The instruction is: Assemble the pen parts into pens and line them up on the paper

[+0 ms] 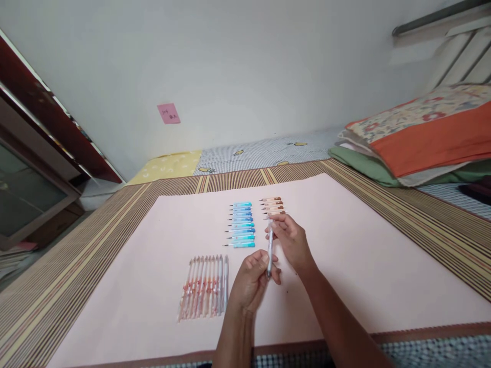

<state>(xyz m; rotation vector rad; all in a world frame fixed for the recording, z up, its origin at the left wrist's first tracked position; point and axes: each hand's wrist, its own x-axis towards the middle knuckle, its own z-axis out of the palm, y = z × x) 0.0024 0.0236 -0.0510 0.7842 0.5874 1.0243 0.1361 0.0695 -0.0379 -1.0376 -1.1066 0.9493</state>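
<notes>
A clear pen (pixel 270 250) is held upright between both hands above a pink sheet (pixel 345 266). My left hand (pixel 251 281) is closed round its lower end. My right hand (pixel 289 240) pinches its upper end. A row of several clear pens with pink prints (pixel 205 287) lies to the left of my left hand. Several blue pen parts (pixel 241 225) lie in a column beyond it. Several orange-brown pen parts (pixel 273 206) lie just past my right hand.
The pink sheet lies on a striped woven mat (pixel 76 266). Folded bedding with an orange cover (pixel 422 138) is stacked at the right. A dark wooden cabinet (pixel 34 153) stands at the left. A pink note (pixel 168 113) sticks on the white wall.
</notes>
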